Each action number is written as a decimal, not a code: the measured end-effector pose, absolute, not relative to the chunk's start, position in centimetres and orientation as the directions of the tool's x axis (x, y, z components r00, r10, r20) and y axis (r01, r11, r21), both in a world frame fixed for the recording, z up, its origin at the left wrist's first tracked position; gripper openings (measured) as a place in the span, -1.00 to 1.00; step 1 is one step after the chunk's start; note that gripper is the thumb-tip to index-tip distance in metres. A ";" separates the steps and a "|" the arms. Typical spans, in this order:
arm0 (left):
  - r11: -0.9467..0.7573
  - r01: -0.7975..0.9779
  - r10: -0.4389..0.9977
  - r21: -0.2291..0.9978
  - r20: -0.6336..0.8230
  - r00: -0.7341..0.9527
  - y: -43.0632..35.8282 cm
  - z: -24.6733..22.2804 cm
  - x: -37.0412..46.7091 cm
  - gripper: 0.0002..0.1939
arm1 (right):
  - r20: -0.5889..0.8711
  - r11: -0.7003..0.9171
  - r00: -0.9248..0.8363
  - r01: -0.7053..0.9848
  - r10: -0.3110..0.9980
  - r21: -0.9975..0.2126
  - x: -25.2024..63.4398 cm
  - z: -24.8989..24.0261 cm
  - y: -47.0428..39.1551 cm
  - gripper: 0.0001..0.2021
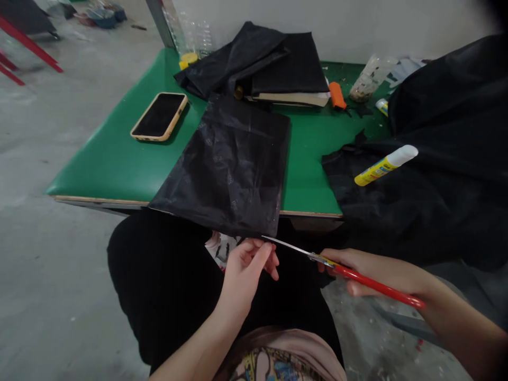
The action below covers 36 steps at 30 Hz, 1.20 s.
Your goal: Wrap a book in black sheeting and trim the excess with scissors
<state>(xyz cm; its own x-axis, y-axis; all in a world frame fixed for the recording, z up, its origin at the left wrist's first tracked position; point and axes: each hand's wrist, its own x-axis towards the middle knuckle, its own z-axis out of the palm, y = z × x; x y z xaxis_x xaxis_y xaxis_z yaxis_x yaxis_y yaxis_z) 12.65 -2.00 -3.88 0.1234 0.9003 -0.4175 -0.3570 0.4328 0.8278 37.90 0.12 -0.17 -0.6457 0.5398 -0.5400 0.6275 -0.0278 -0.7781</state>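
A wrinkled black sheet [228, 164], of fabric or a similar thin material, lies on the green bench and reaches past its front edge. At its near edge my left hand [252, 259] is closed, thumb against fingers, pinching what looks like the sheet's margin; the exact grip blends into the dark clothing below. My right hand [369, 270] grips red-handled scissors [369, 286]. Their blades point left, with the tip beside my left fingertips at the sheet's near right corner. Whether the blades are parted is hard to see.
A phone [160, 116] lies left on the green bench [115, 164]. Folded black material [246, 53] and a book [293, 99] sit behind. At right are an orange object [337, 96], a plastic cup [365, 84], and a glue stick [384, 166] on black cloth [448, 196].
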 end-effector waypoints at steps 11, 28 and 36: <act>0.472 -0.308 0.881 0.826 -0.458 0.123 -1.8 -3.8 12.7 -0.79 | -0.569 -0.097 -0.704 0.590 0.425 -0.802 36.8 -0.4 2.7 -0.37; 0.476 -0.340 0.878 0.811 -0.462 0.129 -2.1 -3.9 12.8 -0.80 | -0.586 -0.145 -0.696 0.585 0.414 -0.798 36.0 -0.9 3.3 -0.35; 0.469 -0.373 0.882 0.801 -0.447 0.149 -2.5 -4.5 12.7 -0.80 | -0.528 -0.039 -0.752 0.560 0.395 -0.828 36.8 -0.9 2.8 -0.24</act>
